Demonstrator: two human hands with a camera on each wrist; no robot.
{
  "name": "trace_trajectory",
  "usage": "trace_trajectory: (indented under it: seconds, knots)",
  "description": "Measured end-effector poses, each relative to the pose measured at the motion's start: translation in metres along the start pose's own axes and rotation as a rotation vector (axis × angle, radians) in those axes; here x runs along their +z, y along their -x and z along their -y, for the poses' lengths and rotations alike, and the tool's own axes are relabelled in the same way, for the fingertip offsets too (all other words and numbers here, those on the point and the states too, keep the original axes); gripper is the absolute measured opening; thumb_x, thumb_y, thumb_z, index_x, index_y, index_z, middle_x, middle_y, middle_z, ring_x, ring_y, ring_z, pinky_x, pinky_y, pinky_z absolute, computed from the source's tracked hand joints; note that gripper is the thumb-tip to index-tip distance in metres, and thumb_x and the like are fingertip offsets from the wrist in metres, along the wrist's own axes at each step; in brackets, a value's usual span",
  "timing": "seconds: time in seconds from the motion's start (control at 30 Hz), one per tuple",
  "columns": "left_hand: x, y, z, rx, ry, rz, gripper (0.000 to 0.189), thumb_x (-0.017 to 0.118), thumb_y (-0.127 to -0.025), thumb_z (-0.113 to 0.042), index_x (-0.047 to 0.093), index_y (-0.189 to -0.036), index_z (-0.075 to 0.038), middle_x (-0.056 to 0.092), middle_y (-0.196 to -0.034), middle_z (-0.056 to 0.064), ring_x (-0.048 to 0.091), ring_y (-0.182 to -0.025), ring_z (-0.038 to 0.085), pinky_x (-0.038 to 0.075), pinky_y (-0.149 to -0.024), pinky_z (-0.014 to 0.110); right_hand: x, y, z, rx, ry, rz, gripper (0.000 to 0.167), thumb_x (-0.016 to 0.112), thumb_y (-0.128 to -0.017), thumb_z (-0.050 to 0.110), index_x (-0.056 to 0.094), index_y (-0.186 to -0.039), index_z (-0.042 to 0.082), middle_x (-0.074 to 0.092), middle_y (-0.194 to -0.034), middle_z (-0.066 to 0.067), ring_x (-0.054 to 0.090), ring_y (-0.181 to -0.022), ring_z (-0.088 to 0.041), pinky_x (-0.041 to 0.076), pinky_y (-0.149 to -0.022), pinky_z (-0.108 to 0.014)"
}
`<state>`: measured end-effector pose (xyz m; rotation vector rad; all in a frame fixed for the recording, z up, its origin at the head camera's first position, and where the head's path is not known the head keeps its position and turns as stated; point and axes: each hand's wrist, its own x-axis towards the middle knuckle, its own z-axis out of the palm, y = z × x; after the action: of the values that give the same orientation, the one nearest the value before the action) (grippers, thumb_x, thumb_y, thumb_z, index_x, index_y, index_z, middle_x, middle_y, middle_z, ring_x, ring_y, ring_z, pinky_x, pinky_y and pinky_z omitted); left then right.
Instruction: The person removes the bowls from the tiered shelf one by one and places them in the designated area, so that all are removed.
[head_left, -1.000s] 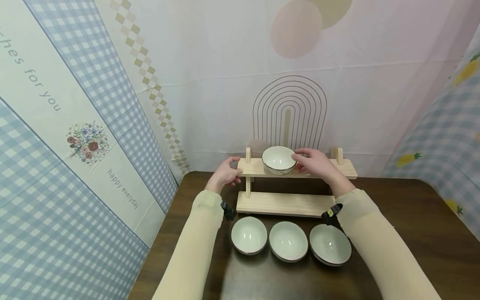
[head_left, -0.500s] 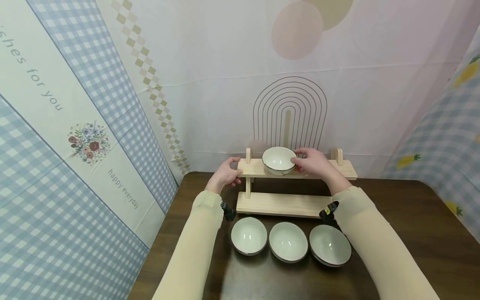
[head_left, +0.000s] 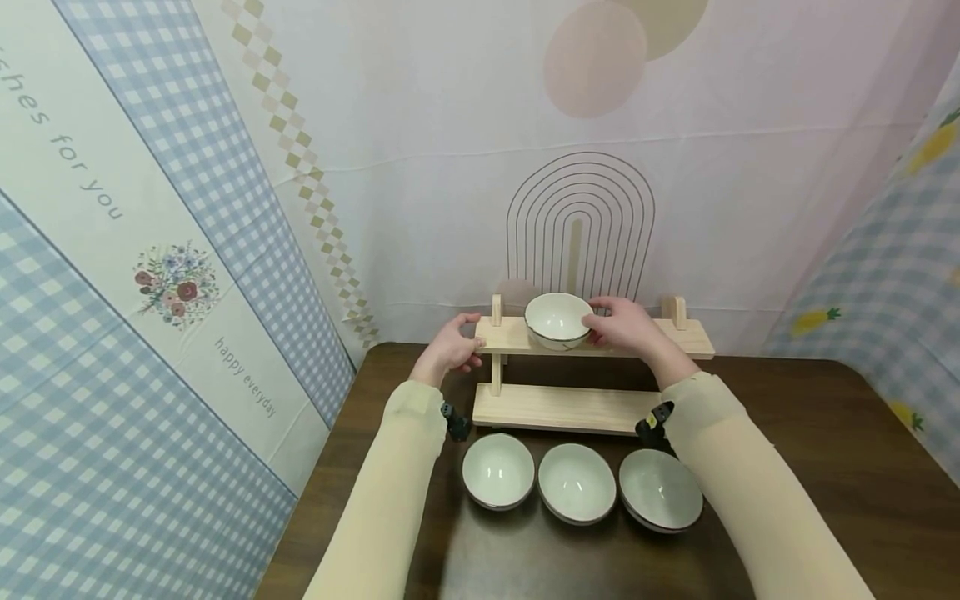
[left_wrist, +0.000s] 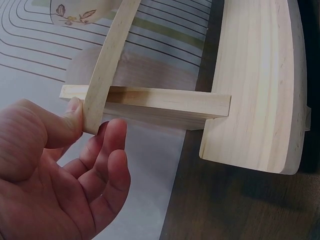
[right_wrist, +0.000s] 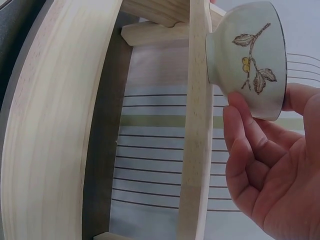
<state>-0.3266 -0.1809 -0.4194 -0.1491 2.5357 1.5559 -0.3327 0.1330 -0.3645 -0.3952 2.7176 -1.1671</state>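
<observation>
A white bowl (head_left: pixel 557 319) with a dark rim stands on the upper board of a two-tier wooden shelf (head_left: pixel 645 340). My right hand (head_left: pixel 626 325) grips its right side, thumb over the rim and fingers along the outer wall. In the right wrist view a brown leafy twig with yellow berries decorates the bowl (right_wrist: pixel 252 60), and its foot meets the board. My left hand (head_left: pixel 450 346) pinches the left end of the upper board, thumb on top and fingers under it. The left wrist view shows that board end (left_wrist: pixel 95 107) between thumb and fingers.
Three similar bowls stand in a row on the dark wooden table (head_left: pixel 360 500) before the shelf: a left bowl (head_left: pixel 498 471), a middle bowl (head_left: pixel 577 483) and a right bowl (head_left: pixel 660 490). The lower board (head_left: pixel 570 407) lies just behind them. A patterned cloth (head_left: pixel 420 225) hangs behind.
The right wrist and forearm have shifted slightly left. Both hands keep their holds, and the bowl stays in nearly the same place on the upper board.
</observation>
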Motion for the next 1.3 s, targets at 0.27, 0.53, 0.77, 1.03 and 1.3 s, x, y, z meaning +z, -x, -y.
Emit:
trace_trajectory:
  seconds: [0.27,0.53,0.77,1.03,1.3]
  knots:
    - [0.000,0.001,0.000,0.005,-0.005,0.007,0.057,0.066,-0.108,-0.010,0.047,-0.161,-0.020,0.073,-0.106,0.022,0.075,-0.081,0.031,0.053,-0.059,0.031,0.004,0.002,0.000,0.030,-0.038,-0.010,0.061,0.053,-0.106,0.024,0.044,-0.158,-0.007,0.075,-0.105,-0.019,0.074,-0.089,-0.024,0.061,-0.080,-0.034]
    - [0.000,0.001,0.001,0.005,0.001,0.022,0.058,0.065,-0.108,-0.011,0.046,-0.162,-0.021,0.071,-0.118,0.029,0.072,-0.074,0.025,0.052,-0.059,0.030,0.006,0.003,-0.003,0.039,-0.082,-0.020,0.059,0.051,-0.106,0.023,0.045,-0.157,-0.007,0.075,-0.104,-0.020,0.074,-0.090,-0.025,0.060,-0.078,-0.031]
    - [-0.002,0.002,0.001,0.006,-0.002,0.029,0.058,0.066,-0.108,-0.010,0.047,-0.161,-0.020,0.072,-0.116,0.028,0.075,-0.084,0.033,0.053,-0.060,0.031,0.009,0.004,-0.004,0.034,-0.109,-0.025,0.059,0.051,-0.106,0.021,0.044,-0.157,-0.008,0.074,-0.107,-0.021,0.073,-0.091,-0.024,0.061,-0.081,-0.033]
    - [-0.003,0.004,0.001,0.013,-0.001,0.036,0.058,0.066,-0.108,-0.010,0.046,-0.162,-0.020,0.072,-0.115,0.028,0.075,-0.095,0.042,0.052,-0.058,0.030,0.013,0.009,-0.007,0.039,-0.132,-0.044,0.057,0.049,-0.107,0.019,0.044,-0.157,-0.008,0.070,-0.117,-0.025,0.072,-0.093,-0.025,0.062,-0.084,-0.038]
    - [-0.005,0.006,0.002,0.018,0.006,0.031,0.057,0.066,-0.107,-0.009,0.048,-0.160,-0.019,0.072,-0.096,0.017,0.075,-0.081,0.034,0.053,-0.059,0.031,0.016,0.011,-0.011,0.027,-0.161,-0.056,0.059,0.048,-0.105,0.015,0.042,-0.158,-0.009,0.071,-0.112,-0.023,0.072,-0.091,-0.023,0.062,-0.085,-0.037]
